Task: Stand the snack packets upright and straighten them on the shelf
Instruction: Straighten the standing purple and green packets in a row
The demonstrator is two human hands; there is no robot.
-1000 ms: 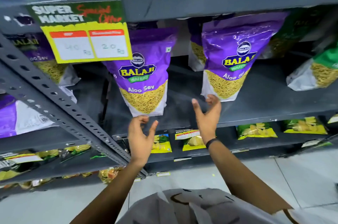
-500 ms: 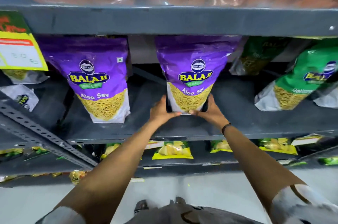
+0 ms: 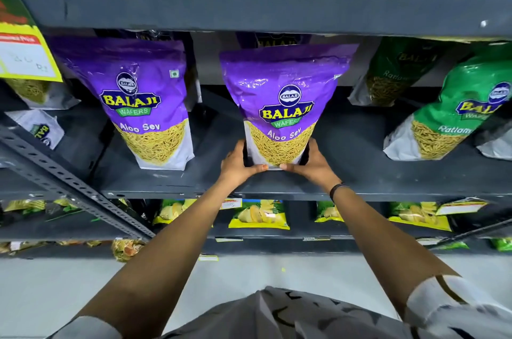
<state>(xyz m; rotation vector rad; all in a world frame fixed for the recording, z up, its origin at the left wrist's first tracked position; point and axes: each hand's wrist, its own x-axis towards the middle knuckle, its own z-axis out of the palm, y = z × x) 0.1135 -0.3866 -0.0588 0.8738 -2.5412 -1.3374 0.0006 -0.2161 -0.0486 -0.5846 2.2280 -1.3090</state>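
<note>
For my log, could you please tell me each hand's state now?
Left hand: closed on the purple packet.
Right hand: closed on the same packet.

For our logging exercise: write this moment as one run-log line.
step: straightening packet | left hand: grips base | right hand: grips base | held: middle purple packet, upright on shelf | green packet: leaning

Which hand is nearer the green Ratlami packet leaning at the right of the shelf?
Right. The right hand grips the right bottom corner of the middle purple Aloo Sev packet, on the green Ratlami packet's side; the left hand grips the packet's far corner.
</note>
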